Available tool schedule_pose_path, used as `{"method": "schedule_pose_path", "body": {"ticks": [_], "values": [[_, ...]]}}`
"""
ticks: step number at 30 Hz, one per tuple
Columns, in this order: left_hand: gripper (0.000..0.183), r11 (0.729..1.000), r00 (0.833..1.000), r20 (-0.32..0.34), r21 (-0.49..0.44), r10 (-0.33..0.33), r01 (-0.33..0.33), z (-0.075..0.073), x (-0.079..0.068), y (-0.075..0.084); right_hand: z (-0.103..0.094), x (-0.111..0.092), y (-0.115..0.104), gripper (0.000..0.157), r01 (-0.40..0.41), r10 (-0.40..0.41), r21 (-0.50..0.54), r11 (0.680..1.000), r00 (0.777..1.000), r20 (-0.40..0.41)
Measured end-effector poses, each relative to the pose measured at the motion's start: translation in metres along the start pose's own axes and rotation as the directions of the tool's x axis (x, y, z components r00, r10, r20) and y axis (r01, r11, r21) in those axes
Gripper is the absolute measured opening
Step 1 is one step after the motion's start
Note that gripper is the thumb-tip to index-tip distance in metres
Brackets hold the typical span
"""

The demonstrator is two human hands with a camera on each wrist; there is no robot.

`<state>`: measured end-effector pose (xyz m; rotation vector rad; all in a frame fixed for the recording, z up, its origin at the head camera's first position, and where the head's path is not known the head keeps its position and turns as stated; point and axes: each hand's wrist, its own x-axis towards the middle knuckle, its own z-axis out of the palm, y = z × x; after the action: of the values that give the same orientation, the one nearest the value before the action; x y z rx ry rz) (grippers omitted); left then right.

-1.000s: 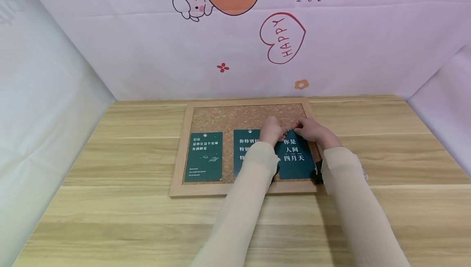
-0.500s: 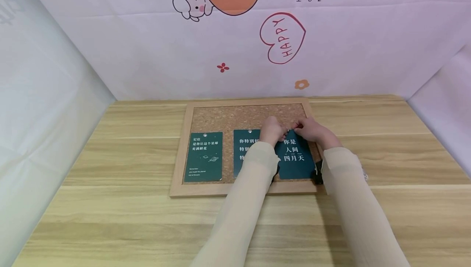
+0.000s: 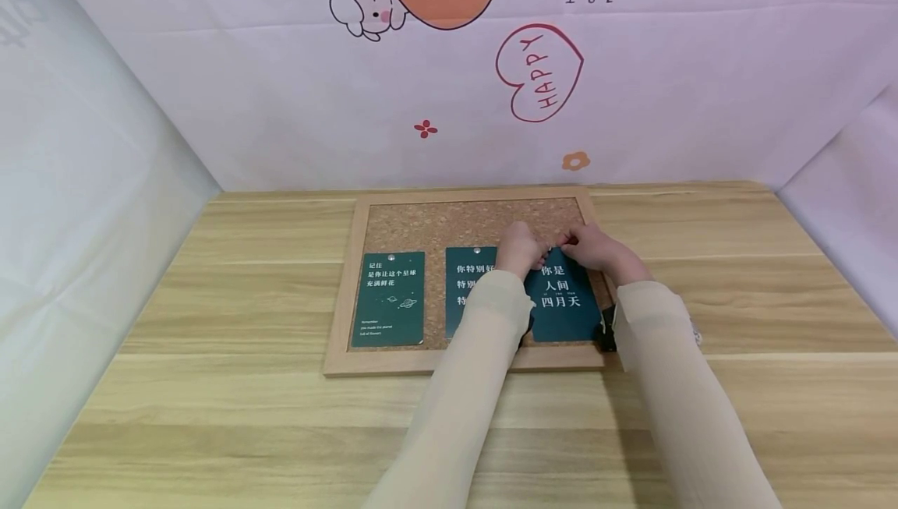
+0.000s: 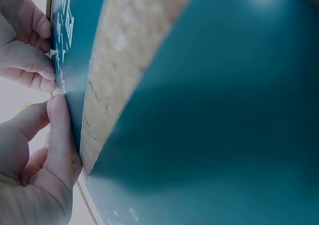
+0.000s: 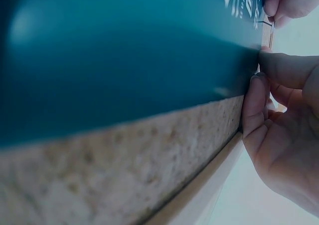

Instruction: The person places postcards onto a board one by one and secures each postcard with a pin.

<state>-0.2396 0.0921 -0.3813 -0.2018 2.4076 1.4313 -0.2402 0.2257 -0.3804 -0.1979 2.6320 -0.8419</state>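
Observation:
My left hand (image 3: pixel 517 250) pinches with thumb and index finger at the top edge of the right-hand dark green card (image 3: pixel 567 314), which carries white lettering. My right hand (image 3: pixel 598 249) pinches the same edge nearer its right corner. In the right wrist view, a thin pin (image 5: pixel 265 23) shows at the card's edge, close to the left fingertips; I cannot tell which hand holds it. The card overlies the lower right of a wood-framed cork board (image 3: pixel 435 224). The left wrist view shows the two hands' fingertips side by side along the card edge.
Two more green cards hang on the cork, a left card (image 3: pixel 388 302) and a middle card (image 3: pixel 459 263), each with a silver pin at its top. My left forearm covers part of the middle one. Beneath lies a wooden table (image 3: pixel 231 384), with a printed white cloth (image 3: pixel 295 104) behind.

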Motion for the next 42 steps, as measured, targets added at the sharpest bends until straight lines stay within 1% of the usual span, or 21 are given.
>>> {"method": "schedule_pose_path", "body": {"ticks": [6, 12, 21, 29, 38, 42], "values": [[0.022, 1.0, 1.0, 0.004, 0.01, -0.002, 0.002, 0.0001, 0.0028, -0.0009, 0.0001, -0.0003, -0.0008, 0.019, -0.009, 0.009, 0.006, 1.0, 1.0, 0.001], [0.021, 1.0, 1.0, 0.007, 0.006, 0.008, -0.008, 0.0007, 0.0022, -0.0006, -0.0001, -0.0008, -0.0009, 0.019, -0.011, 0.011, 0.007, 1.0, 1.0, 0.0], [0.02, 1.0, 1.0, -0.012, 0.004, 0.004, -0.004, 0.0011, 0.0017, -0.0001, 0.0003, -0.0001, -0.0002, 0.019, -0.005, 0.005, 0.006, 1.0, 1.0, -0.005], [0.021, 1.0, 1.0, -0.01, 0.001, 0.006, -0.006, 0.0012, 0.0022, -0.0004, 0.0007, 0.0003, -0.0004, 0.018, -0.014, 0.014, 0.002, 1.0, 1.0, -0.003], [0.021, 0.999, 1.0, -0.007, 0.035, 0.0, 0.0, 0.0014, 0.0028, -0.0003, 0.0002, -0.0004, -0.0007, 0.018, -0.013, 0.013, -0.005, 1.0, 1.0, -0.002], [0.021, 0.999, 1.0, -0.003, 0.033, 0.001, -0.001, 0.0005, 0.0022, 0.0001, 0.0001, 0.0001, -0.0005, 0.018, -0.014, 0.014, -0.009, 1.0, 1.0, 0.0]]}}
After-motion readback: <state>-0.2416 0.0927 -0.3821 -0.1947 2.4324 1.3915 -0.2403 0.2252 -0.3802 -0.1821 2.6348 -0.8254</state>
